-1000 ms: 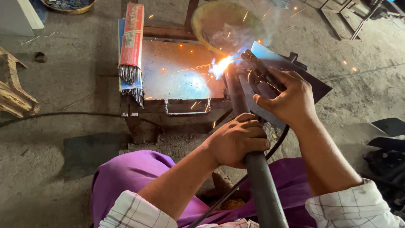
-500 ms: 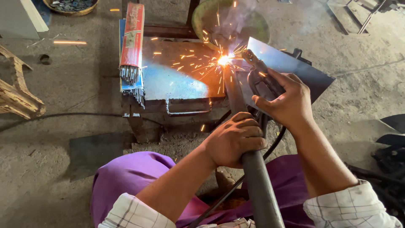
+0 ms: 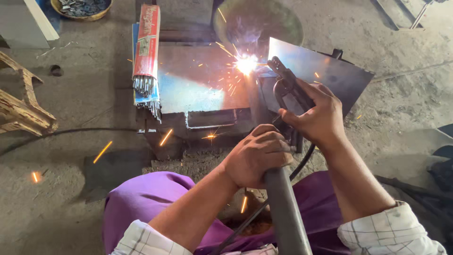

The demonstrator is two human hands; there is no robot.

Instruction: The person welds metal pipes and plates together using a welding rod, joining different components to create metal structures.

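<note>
Left grip [image 3: 257,156] round grey steel tube [image 3: 285,212], right grip [image 3: 314,113] on black electrode holder [image 3: 285,82]

A low steel work block [image 3: 198,89] stands at centre frame on the grey concrete floor [image 3: 71,189]. Along its left edge lie two opened packets of welding rods [image 3: 146,61]. On the floor at far left rests a wooden piece [image 3: 23,108]; a round dish of scrap [image 3: 81,8] sits at upper left

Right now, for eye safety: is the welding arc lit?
Lit: a white glare throws orange sparks off the grey steel plate.
</note>
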